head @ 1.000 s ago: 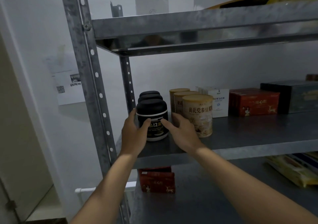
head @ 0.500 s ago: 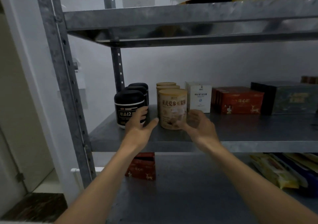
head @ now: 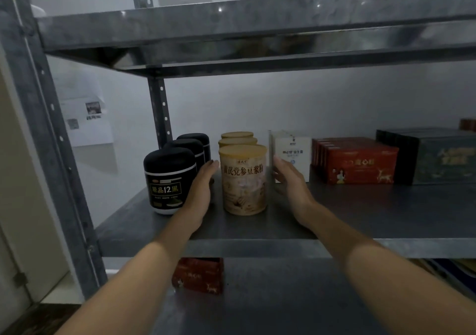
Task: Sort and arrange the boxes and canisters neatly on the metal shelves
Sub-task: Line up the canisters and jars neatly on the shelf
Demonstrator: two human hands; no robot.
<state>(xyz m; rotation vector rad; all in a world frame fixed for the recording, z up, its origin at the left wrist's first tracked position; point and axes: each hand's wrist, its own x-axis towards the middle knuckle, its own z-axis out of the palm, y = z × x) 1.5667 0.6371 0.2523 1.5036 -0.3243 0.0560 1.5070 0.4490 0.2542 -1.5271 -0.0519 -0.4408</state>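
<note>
Reaching in over the shelf (head: 386, 216) edge, the left hand (head: 203, 190) and right hand (head: 288, 180) flanked the front tan canister (head: 243, 180) with fingers straight and uncurled, seemingly to square it with its row; whether either palm touched it could not be told. Just outside the left hand stood a file of black canisters (head: 168, 177). Beyond both hands two more tan canisters (head: 237, 141) ran straight back, and past the right hand a white box (head: 293, 149), red boxes (head: 358, 160) and a dark box (head: 438, 157) kept like with like.

My shelf (head: 360, 221): dull grey galvanised metal, faintly mottled. Black jar (head: 168, 180): glossy plastic. Tan canister (head: 243, 180): matt paper label. Red boxes (head: 360, 162): smooth card.
</note>
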